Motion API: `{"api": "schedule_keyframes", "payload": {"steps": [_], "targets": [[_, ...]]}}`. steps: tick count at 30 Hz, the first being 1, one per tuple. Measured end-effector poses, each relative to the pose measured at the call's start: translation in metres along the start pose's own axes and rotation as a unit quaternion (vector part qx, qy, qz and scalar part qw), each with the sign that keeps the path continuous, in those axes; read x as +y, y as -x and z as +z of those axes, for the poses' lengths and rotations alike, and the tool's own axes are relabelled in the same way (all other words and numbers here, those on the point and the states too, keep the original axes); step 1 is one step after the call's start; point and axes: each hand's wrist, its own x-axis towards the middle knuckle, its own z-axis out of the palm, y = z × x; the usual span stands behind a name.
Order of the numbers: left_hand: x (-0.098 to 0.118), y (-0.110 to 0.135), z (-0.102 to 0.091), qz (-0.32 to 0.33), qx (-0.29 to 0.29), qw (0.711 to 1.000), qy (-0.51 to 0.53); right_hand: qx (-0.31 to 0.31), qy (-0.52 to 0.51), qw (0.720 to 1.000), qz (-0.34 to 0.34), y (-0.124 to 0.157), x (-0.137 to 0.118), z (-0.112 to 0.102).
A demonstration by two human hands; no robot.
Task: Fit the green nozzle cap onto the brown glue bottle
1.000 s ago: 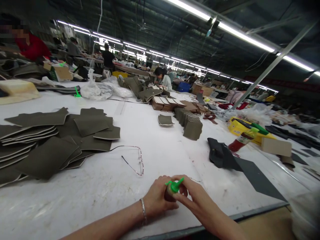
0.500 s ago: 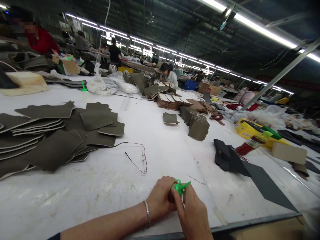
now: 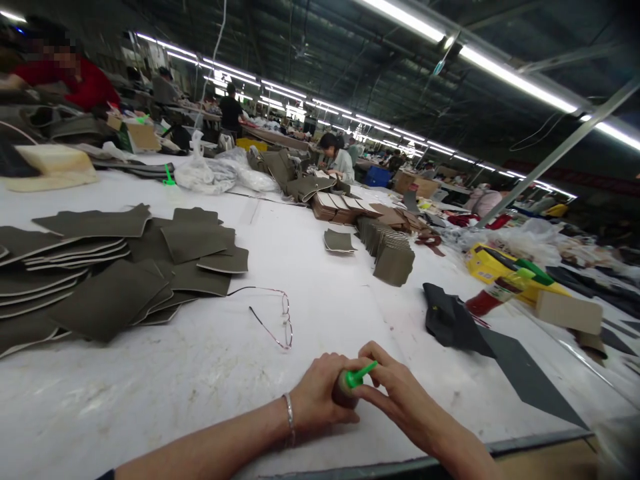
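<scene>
My left hand (image 3: 320, 395) is wrapped round a small dark bottle (image 3: 344, 395) standing on the white table (image 3: 210, 373) near its front edge. My right hand (image 3: 400, 393) pinches the bottle's green nozzle cap (image 3: 360, 375) between thumb and fingers. A thin bracelet (image 3: 289, 417) circles my left wrist. A pair of thin-framed glasses (image 3: 273, 320) lies on the table just beyond my hands.
Olive-grey cut panels (image 3: 115, 280) are heaped at the left. A fanned stack of olive pieces (image 3: 393, 253) and tan pieces (image 3: 345, 205) lies further back. Black material (image 3: 475, 327), a red bottle (image 3: 493, 297) and a yellow box (image 3: 493, 267) are at the right. Other people work at far tables.
My right hand has shifted round the green cap, with the fingers now in front of it and the nozzle pointing right. The left hand's hold on the bottle is unchanged.
</scene>
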Motion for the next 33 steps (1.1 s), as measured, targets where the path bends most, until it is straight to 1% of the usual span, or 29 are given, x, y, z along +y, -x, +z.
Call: {"api": "schedule_keyframes", "payload": {"steps": [2, 4, 6, 8, 10, 11, 13, 15, 17, 19, 21, 23, 25, 27, 28, 30, 33], "targets": [[0.0, 0.0, 0.001, -0.017, 0.006, 1.0, -0.007, 0.003, 0.025, 1.0, 0.003, -0.004, 0.002, 0.004], [-0.001, -0.001, 0.005, -0.029, 0.017, 0.999, -0.014, 0.031, 0.066, 0.997, 0.03, -0.004, 0.004, 0.018], [-0.003, -0.001, 0.009, -0.033, 0.033, 0.999, -0.024, 0.082, 0.113, 0.987, 0.082, 0.001, 0.005, 0.04], [-0.004, -0.001, 0.013, -0.034, 0.052, 0.997, -0.034, 0.14, 0.149, 0.968, 0.145, 0.007, 0.004, 0.061], [-0.004, -0.001, 0.015, -0.033, 0.06, 0.997, -0.043, 0.174, 0.158, 0.953, 0.19, 0.011, 0.001, 0.073], [-0.003, -0.001, 0.015, -0.032, 0.059, 0.997, -0.047, 0.177, 0.15, 0.952, 0.197, 0.011, -0.001, 0.073], [-0.001, -0.001, 0.012, -0.025, 0.054, 0.997, -0.044, 0.155, 0.112, 0.965, 0.18, 0.01, -0.005, 0.061], [0.002, -0.001, 0.009, -0.002, 0.042, 0.999, -0.029, 0.104, 0.058, 0.985, 0.128, 0.008, -0.008, 0.04], [0.004, -0.001, 0.005, 0.017, 0.028, 0.999, -0.014, 0.054, 0.011, 0.995, 0.078, 0.004, -0.01, 0.02], [0.003, -0.002, 0.004, 0.013, 0.021, 1.0, -0.012, 0.033, -0.02, 0.998, 0.056, 0.001, -0.01, 0.013], [0.001, -0.002, 0.007, -0.001, 0.026, 0.999, -0.022, 0.051, -0.033, 0.996, 0.066, -0.001, -0.01, 0.021], [-0.001, -0.002, 0.011, -0.007, 0.039, 0.999, -0.033, 0.103, -0.033, 0.988, 0.106, -0.001, -0.01, 0.042], [-0.003, -0.002, 0.016, -0.021, 0.062, 0.997, -0.041, 0.176, -0.025, 0.97, 0.165, 0.0, -0.012, 0.065], [-0.004, -0.001, 0.02, -0.036, 0.081, 0.995, -0.047, 0.224, -0.027, 0.95, 0.214, 0.003, -0.015, 0.079], [-0.005, -0.001, 0.02, -0.036, 0.084, 0.995, -0.049, 0.232, -0.033, 0.945, 0.226, 0.005, -0.016, 0.081], [-0.004, -0.001, 0.018, -0.025, 0.075, 0.996, -0.047, 0.212, -0.051, 0.951, 0.218, 0.007, -0.017, 0.072], [0.001, -0.002, 0.008, 0.003, 0.035, 0.999, -0.026, 0.123, -0.071, 0.979, 0.149, 0.01, -0.015, 0.041]]}}
